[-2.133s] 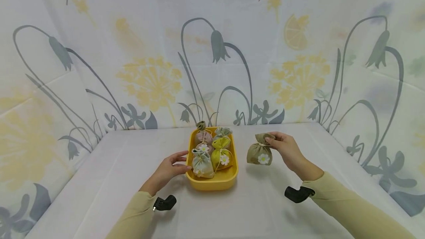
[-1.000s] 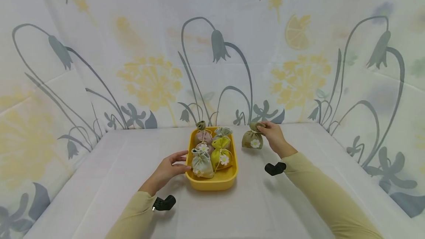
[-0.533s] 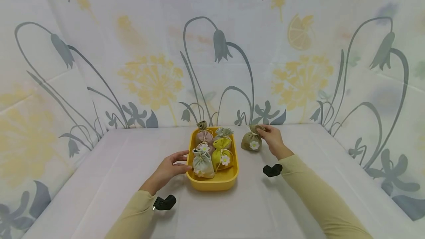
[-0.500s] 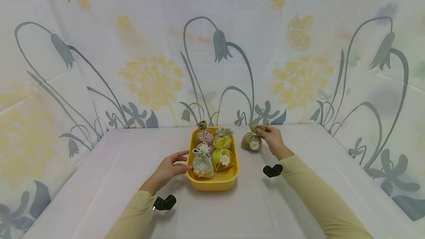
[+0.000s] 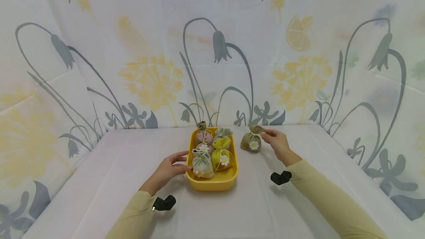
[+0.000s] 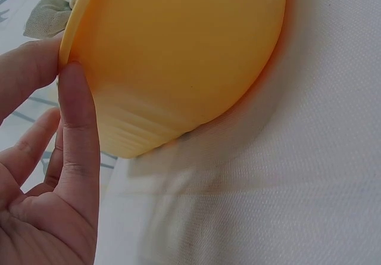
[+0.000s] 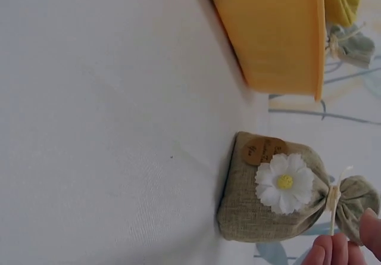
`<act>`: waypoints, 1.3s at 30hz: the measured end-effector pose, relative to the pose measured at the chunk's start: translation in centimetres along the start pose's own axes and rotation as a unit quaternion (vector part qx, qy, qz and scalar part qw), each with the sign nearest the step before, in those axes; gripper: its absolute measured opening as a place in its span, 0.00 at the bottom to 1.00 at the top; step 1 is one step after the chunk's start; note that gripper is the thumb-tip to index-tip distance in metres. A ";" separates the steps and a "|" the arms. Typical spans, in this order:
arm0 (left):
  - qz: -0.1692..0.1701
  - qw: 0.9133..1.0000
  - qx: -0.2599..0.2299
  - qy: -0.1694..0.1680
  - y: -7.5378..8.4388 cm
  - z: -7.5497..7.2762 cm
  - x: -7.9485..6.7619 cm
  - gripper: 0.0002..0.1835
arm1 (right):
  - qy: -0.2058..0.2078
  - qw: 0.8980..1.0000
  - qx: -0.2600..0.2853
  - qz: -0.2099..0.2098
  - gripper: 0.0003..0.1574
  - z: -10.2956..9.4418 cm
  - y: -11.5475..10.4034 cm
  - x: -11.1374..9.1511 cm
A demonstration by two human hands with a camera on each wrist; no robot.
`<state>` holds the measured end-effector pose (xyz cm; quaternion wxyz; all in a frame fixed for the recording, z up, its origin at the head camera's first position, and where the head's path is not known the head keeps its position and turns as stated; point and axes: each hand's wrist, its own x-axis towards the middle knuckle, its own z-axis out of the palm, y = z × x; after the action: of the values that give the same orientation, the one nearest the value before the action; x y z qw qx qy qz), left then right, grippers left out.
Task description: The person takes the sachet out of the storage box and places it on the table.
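- The brown cloth bag [image 5: 247,144] stands upright on the white tabletop [image 5: 212,215], right of the tray and toward the far edge, apart from the tray.
- Its gathered neck is tied with a pale cord; a white flower [image 7: 285,183] and a small brown tag [image 7: 259,150] sit on its front.
- The right hand [image 5: 280,145] comes in from the right, thumb and fingertips at the bag's top; I cannot tell whether they pinch the cloth or only touch it.
- The yellow tray [image 5: 212,186] lies left of that bag.
- The left hand [image 5: 167,169] is at the tray's left side, thumb and fingers spread apart, tips touching the wall and rim.
- Inside the tray, a pale green bag [image 5: 203,164] stands near left, a lime-yellow bag [image 5: 216,157] right of it, a pinkish bag [image 5: 203,137] far left and a grey-green bag [image 5: 224,132] far right.
- A black device [image 5: 280,177] hangs at the right wrist, another [image 5: 165,203] at the left.
- Both sleeves [image 5: 131,215] are pale yellow-green.
- Beyond the far edge rises a flower-printed cloth [image 5: 149,28].
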<state>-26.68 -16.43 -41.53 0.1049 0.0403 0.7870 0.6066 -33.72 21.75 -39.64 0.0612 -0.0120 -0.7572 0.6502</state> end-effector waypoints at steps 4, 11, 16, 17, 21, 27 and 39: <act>-0.004 1.000 0.002 0.006 0.0 0.0 0.1 0.35 | -0.005 1.000 -0.008 0.006 0.30 0.0 -0.5 -0.9; -0.001 1.000 0.001 0.007 0.2 0.1 -0.1 0.34 | -0.020 1.000 -0.008 -0.004 0.28 -0.4 -0.5 -2.3; -0.006 1.000 0.004 0.010 0.0 0.0 0.0 0.34 | -0.042 0.999 -0.009 0.004 0.28 -0.3 -0.6 -3.1; -0.007 1.000 0.005 0.011 0.0 0.0 0.0 0.35 | -0.046 0.999 -0.010 0.005 0.28 -0.3 -0.6 -3.3; -0.011 1.000 0.004 0.015 -0.2 0.0 0.0 0.35 | -0.053 0.998 -0.017 0.009 0.28 -0.3 -0.8 -3.9; -0.006 1.000 0.000 0.013 -0.2 0.1 0.1 0.33 | -0.069 0.997 -0.024 0.011 0.27 -0.4 -1.1 -4.5; -0.002 1.000 -0.001 0.007 0.1 0.1 -0.1 0.35 | -0.110 0.994 -0.012 0.007 0.27 0.0 -1.6 -5.5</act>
<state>-26.57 -16.29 -41.43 0.1012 0.0342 0.7871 0.6076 -28.19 20.94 -38.51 -0.0275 0.0539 -0.7672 0.6386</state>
